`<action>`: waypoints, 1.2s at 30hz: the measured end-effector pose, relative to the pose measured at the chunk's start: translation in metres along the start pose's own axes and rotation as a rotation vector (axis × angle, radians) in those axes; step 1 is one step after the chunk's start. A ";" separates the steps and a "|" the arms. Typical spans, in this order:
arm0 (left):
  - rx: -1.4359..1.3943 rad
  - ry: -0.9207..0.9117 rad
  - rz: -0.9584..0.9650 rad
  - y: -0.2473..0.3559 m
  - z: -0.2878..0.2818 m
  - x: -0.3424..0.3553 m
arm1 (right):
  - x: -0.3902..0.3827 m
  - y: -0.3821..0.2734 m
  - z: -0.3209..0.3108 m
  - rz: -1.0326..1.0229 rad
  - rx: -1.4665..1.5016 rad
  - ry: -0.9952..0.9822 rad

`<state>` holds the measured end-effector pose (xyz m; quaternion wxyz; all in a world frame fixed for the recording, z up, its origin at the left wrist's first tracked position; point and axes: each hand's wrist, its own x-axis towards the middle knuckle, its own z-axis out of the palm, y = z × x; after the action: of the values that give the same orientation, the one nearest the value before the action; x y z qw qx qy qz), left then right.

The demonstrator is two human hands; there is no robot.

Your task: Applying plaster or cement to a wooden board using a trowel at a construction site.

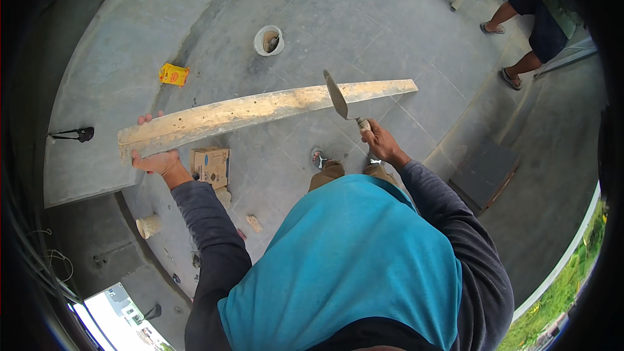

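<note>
the left hand [164, 162], at nine o'clock, grips the end of a plank [260, 105] running from nine to two o'clock; the right hand [384, 143], at three, is closed round a trowel [335, 94] that points toward eleven across the plank, though whether they touch cannot be told. a bucket [269, 41] sits on the floor [390, 39] at eleven, a yellow pack [174, 74] lies at ten and a box [211, 166] at nine

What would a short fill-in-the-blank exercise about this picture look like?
1. The left hand grips a long board made of ____.
2. The right hand holds a ____ by its handle.
3. The small packet left of the white bucket is mainly ____.

Missing words: wood; trowel; yellow.
</note>
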<state>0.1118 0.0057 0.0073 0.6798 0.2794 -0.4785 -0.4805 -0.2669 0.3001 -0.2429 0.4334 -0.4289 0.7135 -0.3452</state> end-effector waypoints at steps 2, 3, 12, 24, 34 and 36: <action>0.001 0.032 0.003 -0.002 -0.003 0.002 | 0.008 0.004 0.003 0.044 0.092 0.131; -0.001 0.061 0.001 -0.001 -0.004 0.003 | 0.007 0.005 0.009 0.040 0.093 0.127; 0.032 0.018 0.017 0.002 0.004 0.000 | -0.007 -0.042 0.029 0.272 0.406 0.000; -0.077 -0.132 0.025 0.004 0.011 0.000 | -0.027 -0.053 0.044 -0.008 0.094 0.246; -0.128 -0.140 0.028 0.011 0.023 -0.002 | -0.033 -0.081 0.037 -0.082 0.039 0.180; -0.092 -0.172 0.003 0.015 0.030 -0.005 | -0.035 -0.087 0.037 -0.047 0.136 0.295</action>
<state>0.0893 0.0188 0.0293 0.6491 0.2049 -0.5131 -0.5229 -0.1964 0.2927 -0.1706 0.3438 -0.3600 0.7341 -0.4618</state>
